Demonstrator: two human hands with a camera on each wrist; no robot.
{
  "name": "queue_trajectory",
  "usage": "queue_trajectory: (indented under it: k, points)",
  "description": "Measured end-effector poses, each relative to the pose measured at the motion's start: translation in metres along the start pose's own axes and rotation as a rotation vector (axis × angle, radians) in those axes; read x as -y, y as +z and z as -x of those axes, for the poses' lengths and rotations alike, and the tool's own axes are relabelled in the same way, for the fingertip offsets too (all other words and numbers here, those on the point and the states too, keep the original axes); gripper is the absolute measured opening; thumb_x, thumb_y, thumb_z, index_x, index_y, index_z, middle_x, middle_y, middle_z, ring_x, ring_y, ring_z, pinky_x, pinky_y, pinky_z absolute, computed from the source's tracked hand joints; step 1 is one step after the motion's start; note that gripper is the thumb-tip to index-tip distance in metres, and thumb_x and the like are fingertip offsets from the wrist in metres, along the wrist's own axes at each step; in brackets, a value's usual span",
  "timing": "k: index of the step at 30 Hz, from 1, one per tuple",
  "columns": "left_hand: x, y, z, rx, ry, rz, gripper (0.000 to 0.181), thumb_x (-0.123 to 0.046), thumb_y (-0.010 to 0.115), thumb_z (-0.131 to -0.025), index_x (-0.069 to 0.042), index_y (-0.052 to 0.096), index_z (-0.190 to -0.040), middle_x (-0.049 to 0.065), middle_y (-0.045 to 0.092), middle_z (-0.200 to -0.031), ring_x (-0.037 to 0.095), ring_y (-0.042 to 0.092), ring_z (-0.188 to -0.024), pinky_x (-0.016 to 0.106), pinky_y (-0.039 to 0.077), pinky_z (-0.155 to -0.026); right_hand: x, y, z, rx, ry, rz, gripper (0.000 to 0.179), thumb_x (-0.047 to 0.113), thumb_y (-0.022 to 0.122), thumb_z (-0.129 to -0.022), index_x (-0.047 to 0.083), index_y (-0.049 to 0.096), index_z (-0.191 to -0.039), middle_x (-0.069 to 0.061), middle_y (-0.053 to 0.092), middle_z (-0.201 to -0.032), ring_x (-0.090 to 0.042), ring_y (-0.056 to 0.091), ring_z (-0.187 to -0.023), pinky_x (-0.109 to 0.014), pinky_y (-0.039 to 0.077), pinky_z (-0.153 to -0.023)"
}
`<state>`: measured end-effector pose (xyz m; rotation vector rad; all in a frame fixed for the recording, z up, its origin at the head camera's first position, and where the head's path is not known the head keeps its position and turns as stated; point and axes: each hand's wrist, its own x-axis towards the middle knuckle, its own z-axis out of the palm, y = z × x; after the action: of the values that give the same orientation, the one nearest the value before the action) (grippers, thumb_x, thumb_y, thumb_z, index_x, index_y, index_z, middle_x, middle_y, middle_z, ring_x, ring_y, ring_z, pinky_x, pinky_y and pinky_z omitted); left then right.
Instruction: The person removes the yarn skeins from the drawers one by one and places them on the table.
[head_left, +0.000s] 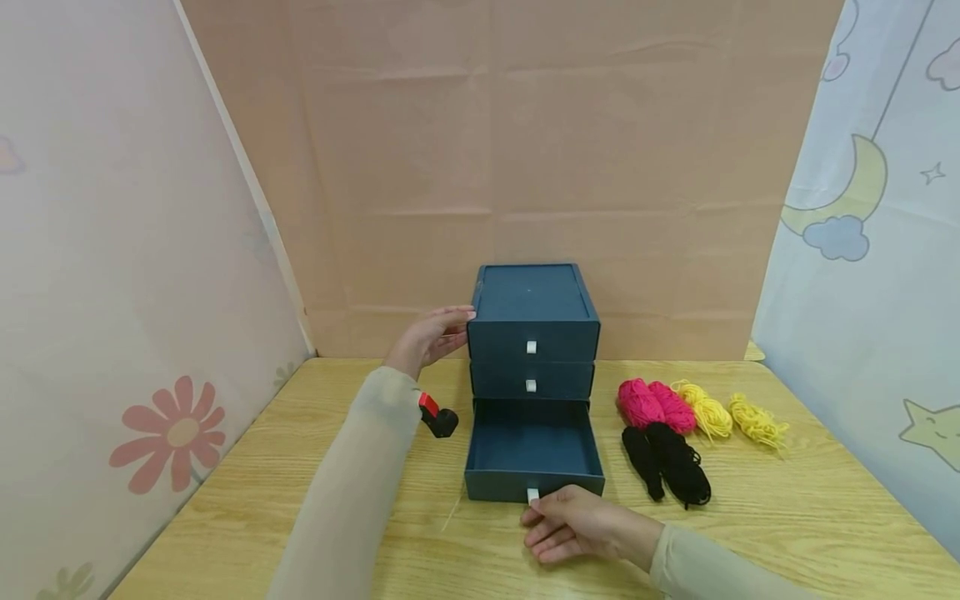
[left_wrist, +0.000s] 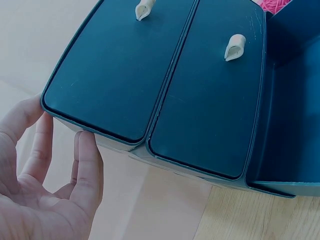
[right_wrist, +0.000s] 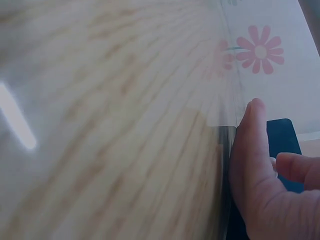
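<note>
A dark blue drawer cabinet stands upright on the table with its bottom drawer pulled out and bare inside. The two drawers above it are closed, each with a white pull tab. My left hand rests its fingertips against the cabinet's upper left side; in the left wrist view those fingers are extended along its edge. Low at the front, my right hand pinches the bottom drawer's white pull tab between thumb and fingers. In the right wrist view the fingers mostly hide that tab.
Right of the cabinet lie pink yarn skeins, yellow yarn skeins and black yarn skeins. A tan backdrop rises behind the table, and patterned cloth walls stand at both sides.
</note>
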<state>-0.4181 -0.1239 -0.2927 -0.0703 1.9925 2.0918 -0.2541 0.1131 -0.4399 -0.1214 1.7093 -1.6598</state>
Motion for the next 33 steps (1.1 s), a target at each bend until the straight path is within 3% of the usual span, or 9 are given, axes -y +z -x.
queue_trajectory:
  k: [10, 18, 22, 28, 33]
  points:
    - [0.0, 0.0, -0.001, -0.001, 0.001, -0.006, 0.037, -0.023, 0.072, -0.088, -0.015, 0.065, -0.123, 0.006, 0.06, -0.106, 0.015, 0.059, -0.086, 0.03, 0.048, -0.102, -0.002, -0.005, -0.005, 0.009, -0.025, 0.008, 0.034, 0.021, 0.043, -0.104, -0.006, 0.061, -0.116, -0.004, 0.072, -0.088, -0.009, 0.069, -0.074, -0.023, 0.059, -0.071]
    - [0.0, -0.001, 0.0, -0.018, -0.009, -0.011, 0.035, -0.024, 0.074, -0.087, -0.016, 0.067, -0.121, 0.006, 0.062, -0.108, 0.016, 0.062, -0.088, 0.029, 0.05, -0.099, 0.004, -0.008, -0.011, -0.037, -0.025, 0.042, 0.033, 0.019, 0.042, -0.104, -0.006, 0.062, -0.114, -0.005, 0.072, -0.087, -0.009, 0.069, -0.073, -0.022, 0.059, -0.068]
    - [0.0, -0.001, -0.001, -0.027, -0.017, -0.01, 0.034, -0.025, 0.075, -0.086, -0.017, 0.068, -0.118, 0.006, 0.063, -0.107, 0.016, 0.063, -0.087, 0.025, 0.054, -0.091, 0.01, -0.011, -0.013, -0.063, -0.004, 0.063, 0.033, 0.018, 0.041, -0.104, -0.004, 0.063, -0.112, -0.004, 0.073, -0.087, -0.007, 0.069, -0.071, -0.019, 0.058, -0.064]
    - [0.001, -0.002, -0.002, -0.02, -0.002, -0.005, 0.034, -0.024, 0.074, -0.086, -0.015, 0.068, -0.118, 0.005, 0.063, -0.105, 0.016, 0.063, -0.086, 0.029, 0.051, -0.097, 0.018, -0.018, -0.02, -0.086, 0.019, 0.078, 0.032, 0.02, 0.042, -0.104, -0.003, 0.064, -0.112, -0.004, 0.073, -0.089, -0.006, 0.069, -0.07, -0.016, 0.056, -0.061]
    - [0.001, -0.002, -0.003, -0.03, -0.001, -0.006, 0.033, -0.025, 0.076, -0.085, -0.015, 0.069, -0.116, 0.005, 0.065, -0.104, 0.016, 0.064, -0.085, 0.028, 0.053, -0.094, 0.024, -0.025, -0.028, -0.121, 0.004, 0.085, 0.032, 0.02, 0.042, -0.104, -0.003, 0.063, -0.113, -0.005, 0.072, -0.089, -0.007, 0.069, -0.068, -0.016, 0.056, -0.059]
